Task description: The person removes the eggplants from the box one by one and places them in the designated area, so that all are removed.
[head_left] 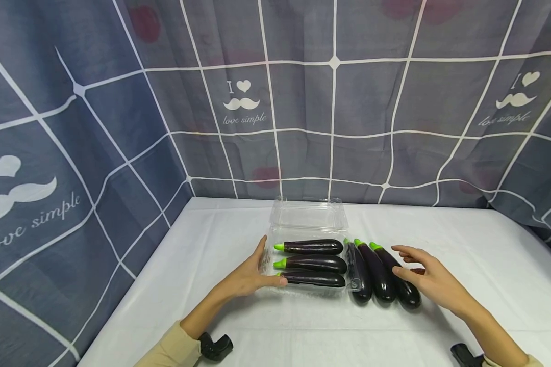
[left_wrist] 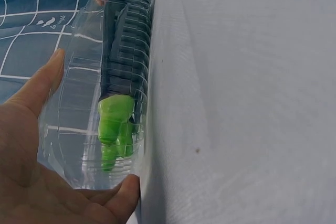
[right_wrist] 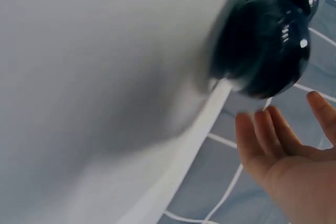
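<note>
Three dark eggplants [head_left: 316, 263] with green stems lie side by side in a clear plastic container [head_left: 308, 216] whose hinged lid is folded back. My left hand [head_left: 248, 272] holds the container's left end, thumb at the near corner and fingers along the far side. Green stem ends [left_wrist: 115, 116] show through the plastic in the left wrist view. Right of the container, three more eggplants [head_left: 378, 275] lie slanted, the leftmost against its clear edge. Beside the rightmost one hovers my right hand [head_left: 429, 278], fingers loosely bent. A gap separates its fingertips from the eggplant [right_wrist: 262, 45] in the right wrist view.
A white cloth [head_left: 477, 244] covers the table. Grey-blue checked curtains [head_left: 303, 102] hang behind the table and along its left and right sides. Dark camera mounts [head_left: 216, 347] are strapped at both wrists.
</note>
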`<state>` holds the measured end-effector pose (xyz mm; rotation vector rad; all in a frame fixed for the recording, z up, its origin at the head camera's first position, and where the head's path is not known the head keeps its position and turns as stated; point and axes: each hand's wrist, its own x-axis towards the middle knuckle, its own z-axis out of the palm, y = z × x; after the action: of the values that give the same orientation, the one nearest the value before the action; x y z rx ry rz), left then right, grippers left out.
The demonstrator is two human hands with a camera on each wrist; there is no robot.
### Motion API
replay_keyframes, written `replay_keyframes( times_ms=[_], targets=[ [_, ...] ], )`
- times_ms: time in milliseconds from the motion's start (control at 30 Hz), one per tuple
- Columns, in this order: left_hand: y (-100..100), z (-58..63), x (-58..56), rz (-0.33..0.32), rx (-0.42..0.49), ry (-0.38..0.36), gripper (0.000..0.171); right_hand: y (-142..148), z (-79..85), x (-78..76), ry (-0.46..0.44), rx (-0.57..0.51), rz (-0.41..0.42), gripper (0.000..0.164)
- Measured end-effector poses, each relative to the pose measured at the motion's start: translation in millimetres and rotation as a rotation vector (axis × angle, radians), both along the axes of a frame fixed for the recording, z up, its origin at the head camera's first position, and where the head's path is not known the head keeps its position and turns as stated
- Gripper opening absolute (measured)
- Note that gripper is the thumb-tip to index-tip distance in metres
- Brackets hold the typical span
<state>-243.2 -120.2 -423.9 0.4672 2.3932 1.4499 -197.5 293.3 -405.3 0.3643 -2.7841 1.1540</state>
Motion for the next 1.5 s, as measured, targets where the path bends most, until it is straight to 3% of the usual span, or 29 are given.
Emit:
replay_keyframes(
  times_ms=[367, 600, 800, 1000, 1267, 1500],
  targets=[
    [0, 0.8, 1.5, -0.005, 0.026, 0.006, 0.128, -40, 23.1, -2.4, 0.137, -0.064, 0.031, 0.042],
    [0, 1.1, 1.3, -0.012, 0.018, 0.004, 0.129, -63, 31.1, -5.1, 0.199, -0.117, 0.167, 0.037],
    [1, 1.5, 1.1, -0.016, 0.019, 0.006, 0.129, -83, 33.6, -11.6, 0.138, -0.149, 0.287, 0.041],
    [3, 1.4, -0.3, -0.021, 0.025, 0.007, 0.129, -103, 31.2, -19.2, 0.089, -0.131, 0.332, 0.052],
    [0, 0.5, -1.1, -0.006, 0.033, -0.001, 0.129, -137, 31.8, -33.4, -0.02, -0.111, 0.471, 0.048],
    [-2, -0.5, -1.6, -0.011, 0.034, -0.004, 0.127, -152, 24.4, -40.2, -0.061, -0.036, 0.531, 0.045]
  ],
)
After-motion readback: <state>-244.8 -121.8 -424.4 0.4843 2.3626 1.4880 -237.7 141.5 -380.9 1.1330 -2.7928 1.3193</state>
